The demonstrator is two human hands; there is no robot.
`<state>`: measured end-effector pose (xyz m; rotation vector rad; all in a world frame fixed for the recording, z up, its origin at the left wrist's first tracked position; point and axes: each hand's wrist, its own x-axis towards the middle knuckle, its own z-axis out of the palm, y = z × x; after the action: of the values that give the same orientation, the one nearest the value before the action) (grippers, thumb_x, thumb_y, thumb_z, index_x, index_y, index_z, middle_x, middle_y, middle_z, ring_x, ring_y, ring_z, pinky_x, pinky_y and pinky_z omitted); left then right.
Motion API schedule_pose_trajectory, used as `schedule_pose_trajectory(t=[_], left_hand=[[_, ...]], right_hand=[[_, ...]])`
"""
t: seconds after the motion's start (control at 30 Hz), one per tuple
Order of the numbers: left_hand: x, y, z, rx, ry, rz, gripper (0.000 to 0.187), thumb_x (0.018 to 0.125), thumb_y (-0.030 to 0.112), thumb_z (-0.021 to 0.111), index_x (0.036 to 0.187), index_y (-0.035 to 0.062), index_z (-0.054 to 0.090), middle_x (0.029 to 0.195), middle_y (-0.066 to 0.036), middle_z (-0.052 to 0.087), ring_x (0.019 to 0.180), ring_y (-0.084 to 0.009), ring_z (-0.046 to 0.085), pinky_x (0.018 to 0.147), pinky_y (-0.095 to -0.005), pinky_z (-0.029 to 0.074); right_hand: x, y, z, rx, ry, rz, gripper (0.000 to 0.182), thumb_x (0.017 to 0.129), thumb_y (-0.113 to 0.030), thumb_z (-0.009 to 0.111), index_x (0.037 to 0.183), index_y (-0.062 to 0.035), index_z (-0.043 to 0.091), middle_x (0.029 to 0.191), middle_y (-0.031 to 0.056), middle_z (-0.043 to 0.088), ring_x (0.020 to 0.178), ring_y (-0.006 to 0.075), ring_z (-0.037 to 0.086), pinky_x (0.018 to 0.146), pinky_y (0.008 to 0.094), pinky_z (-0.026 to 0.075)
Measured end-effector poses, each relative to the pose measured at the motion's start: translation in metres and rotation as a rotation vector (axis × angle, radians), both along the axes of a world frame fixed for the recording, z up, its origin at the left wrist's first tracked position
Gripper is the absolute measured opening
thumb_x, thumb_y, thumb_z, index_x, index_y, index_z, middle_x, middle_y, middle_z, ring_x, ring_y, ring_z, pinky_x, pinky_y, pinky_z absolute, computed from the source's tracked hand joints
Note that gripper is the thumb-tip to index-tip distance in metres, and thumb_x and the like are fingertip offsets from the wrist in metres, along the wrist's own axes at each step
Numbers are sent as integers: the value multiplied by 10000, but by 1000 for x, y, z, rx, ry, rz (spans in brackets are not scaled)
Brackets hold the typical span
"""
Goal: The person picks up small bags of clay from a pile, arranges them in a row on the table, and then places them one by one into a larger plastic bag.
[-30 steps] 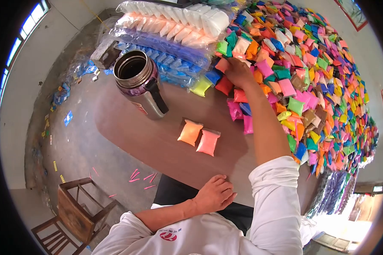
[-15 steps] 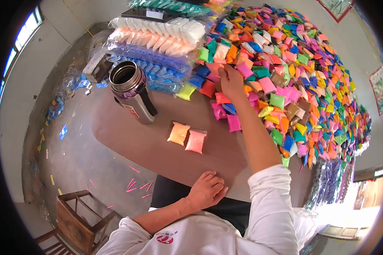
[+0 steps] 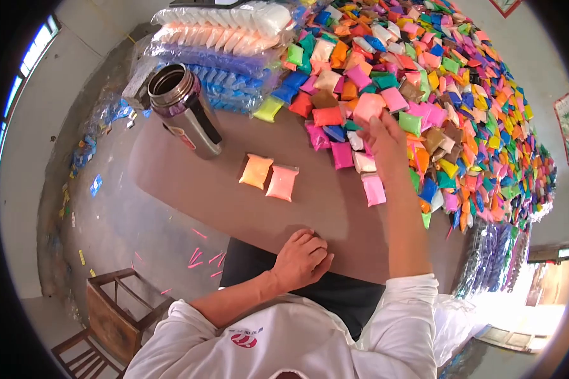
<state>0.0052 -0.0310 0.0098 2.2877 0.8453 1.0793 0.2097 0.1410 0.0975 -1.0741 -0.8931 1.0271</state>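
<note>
Left hand (image 3: 302, 258) on the desk's (image 3: 335, 211) near edge, fingers curled together. Right forearm (image 3: 408, 234) extended forward; right hand (image 3: 387, 142) has fingers clamped on coral packet's (image 3: 368, 106) near edge, at packet heap (image 3: 468, 132).

The right hand (image 3: 389, 144) pinches a coral packet (image 3: 368, 106) in its fingertips, a colourful heap (image 3: 468, 120) spreading beyond them; an orange packet (image 3: 256, 171) lies ahead of the left hand's (image 3: 302, 258) curled fingers.

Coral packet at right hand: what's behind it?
Around the coral packet, the packet pile shows, including a pink packet to its right. What the coral packet and right hand cover can't be seen.
</note>
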Motion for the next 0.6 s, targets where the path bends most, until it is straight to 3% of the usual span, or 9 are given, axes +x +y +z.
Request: schedule_pose_trajectory(t=[0.07,0.13,0.23,0.3,0.37,0.47,0.5,0.6], left_hand=[[-1,2,-1,15,2,3,122,786,92,767,819,73,651,919,-39,650,875,-248,629,986,-431,492],[-1,2,-1,10,-1,3,122,790,97,767,817,73,650,923,-39,652,876,-247,629,989,-432,490],[-2,1,-2,13,5,7,118,796,102,763,819,75,650,933,-39,654,880,-248,630,991,-433,488],[0,2,-2,15,11,13,114,798,102,759,823,77,650,935,-39,654,883,-249,631,991,-433,488],[0,1,-2,16,10,17,111,799,102,755,828,80,651,933,-38,652,886,-252,633,992,-434,488],[1,2,-2,22,5,9,120,787,96,758,826,83,645,924,-36,647,885,-254,634,991,-438,490],[1,1,-2,20,10,5,116,798,106,755,815,81,643,923,-41,644,889,-257,632,993,-439,489],[1,3,-2,26,16,0,123,802,111,753,792,80,634,917,-44,638,885,-256,629,992,-440,489]], right_hand=[[-8,4,7,89,-32,9,289,1011,-201,617,1214,2,649,1004,42,695,859,116,671,732,255,525],[-8,0,7,-16,-425,53,304,991,-207,640,1237,-28,647,1083,85,688,991,141,675,805,288,538],[-35,-16,-11,-178,-713,271,344,909,-205,708,1230,-88,664,1212,156,659,1136,212,661,894,361,542],[-69,-39,-27,111,-1097,363,433,833,-236,753,1238,-114,656,1210,149,666,1175,297,634,911,407,541],[-88,-55,-56,312,-1397,259,524,795,-322,786,1244,-100,632,1301,147,622,1149,330,604,956,460,512],[-98,-56,-50,33,-1363,429,489,786,-348,791,1168,-86,635,1225,133,641,1153,338,597,945,461,513],[-96,-58,-45,17,-1356,404,472,778,-341,795,1128,-72,627,1146,143,645,1111,345,608,915,470,518],[-86,-58,-34,55,-1257,301,495,767,-324,812,1138,-61,616,1107,161,646,1060,358,616,896,489,510]])
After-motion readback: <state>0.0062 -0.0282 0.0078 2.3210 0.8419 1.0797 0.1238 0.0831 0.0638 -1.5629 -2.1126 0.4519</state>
